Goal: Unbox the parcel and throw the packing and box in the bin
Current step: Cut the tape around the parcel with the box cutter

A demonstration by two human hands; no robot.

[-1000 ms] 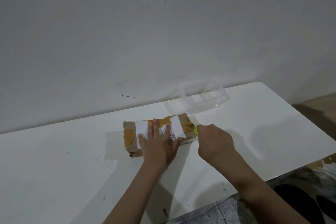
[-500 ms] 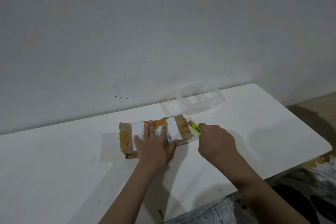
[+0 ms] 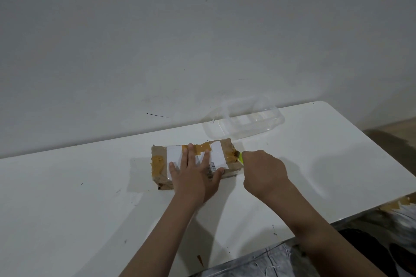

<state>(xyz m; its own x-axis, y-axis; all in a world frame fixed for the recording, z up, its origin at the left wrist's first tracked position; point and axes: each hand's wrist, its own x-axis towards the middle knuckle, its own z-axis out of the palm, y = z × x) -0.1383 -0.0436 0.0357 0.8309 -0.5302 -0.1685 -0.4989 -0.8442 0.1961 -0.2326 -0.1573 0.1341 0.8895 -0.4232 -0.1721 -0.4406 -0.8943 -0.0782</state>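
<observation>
The parcel [image 3: 198, 162], a brown cardboard box wrapped in orange-brown tape with a white shipping label [image 3: 175, 157] across its top, lies flat near the middle of the white table [image 3: 67, 198], close to the wall; it looks fully sealed, so the step in hand is judged to be the opening cut, the first stage of unboxing. The left hand [image 3: 194, 177] lies palm-down on the top of the parcel, its fingers [image 3: 191, 153] straight and spread over the label, pressing the box down against the table; the right hand [image 3: 264, 172] is curled round a yellow-green utility knife [image 3: 240, 157], of which only the front end shows past the knuckles; that tip sits at the parcel's right end face, touching or just beside the tape there, though whether the blade has bitten in cannot be told. A clear plastic container [image 3: 245, 123] stands just behind the parcel, against the wall; no bin is in view.

The next move probably calls for drawing the blade along the taped seam at that right end, shallow enough to spare the contents, with the cut directed away from the steadying left hand; the left palm needs to hold firm so the box does not slide; only then can the flaps be lifted.
</observation>
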